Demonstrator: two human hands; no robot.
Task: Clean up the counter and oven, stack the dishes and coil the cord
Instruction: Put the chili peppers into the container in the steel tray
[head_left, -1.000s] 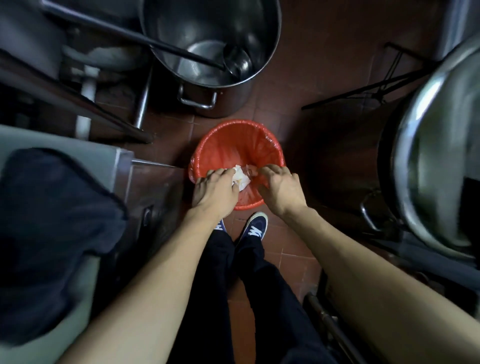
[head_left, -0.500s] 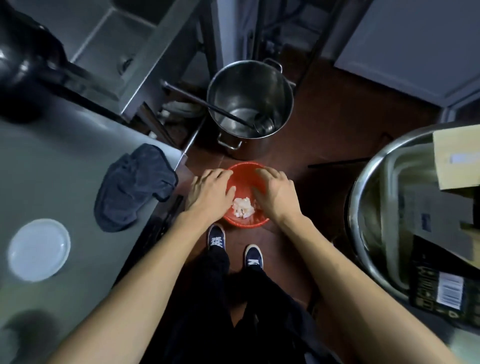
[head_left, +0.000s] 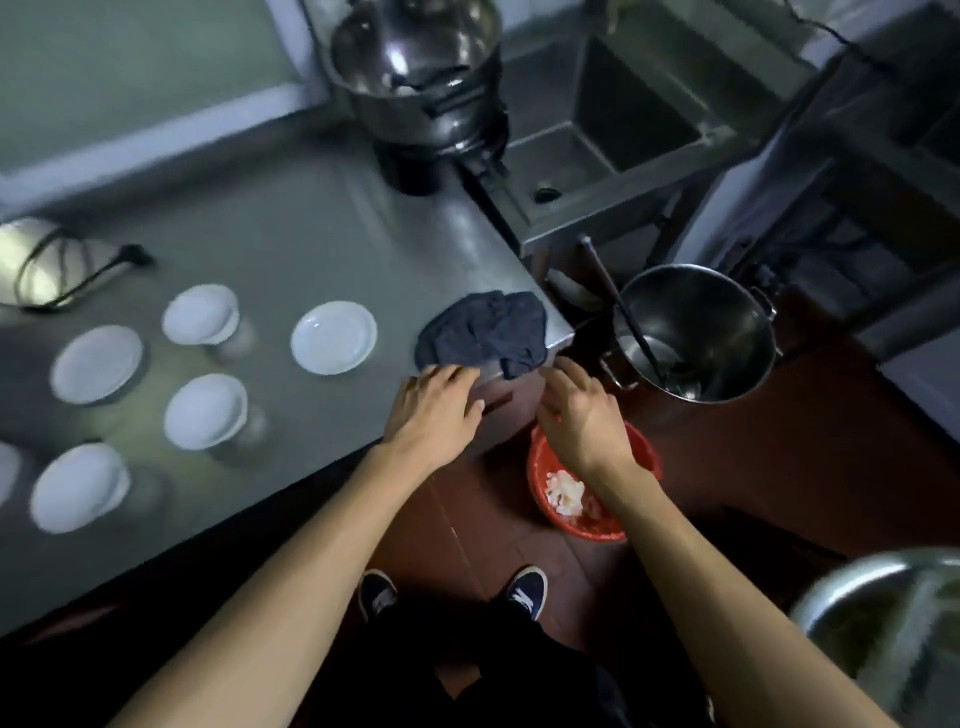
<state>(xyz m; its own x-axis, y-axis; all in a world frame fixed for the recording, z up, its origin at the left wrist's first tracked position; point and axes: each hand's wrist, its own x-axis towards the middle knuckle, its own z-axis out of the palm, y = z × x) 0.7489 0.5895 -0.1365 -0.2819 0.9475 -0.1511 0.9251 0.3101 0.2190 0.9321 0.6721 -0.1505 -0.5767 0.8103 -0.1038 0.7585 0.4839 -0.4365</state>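
Counter (head_left: 311, 244): dark cloth (head_left: 483, 332) crumpled at counter's right corner. Plates (head_left: 333, 338) and bowls scattered left of cloth, unstacked; cord (head_left: 78, 275) beyond them. Left hand (head_left: 436, 410) loose, empty, fingers nearly at cloth. Right hand (head_left: 584, 415) loose, empty, just right of cloth, above red bin (head_left: 644, 457).

A dim kitchen with a reddish-brown tiled floor (head_left: 779, 467). A stainless steel sink (head_left: 623, 130) on metal legs stands at the far side, against a pale grey wall (head_left: 130, 67). Dark shelving (head_left: 857, 234) fills the right corner. Light is low and cool.
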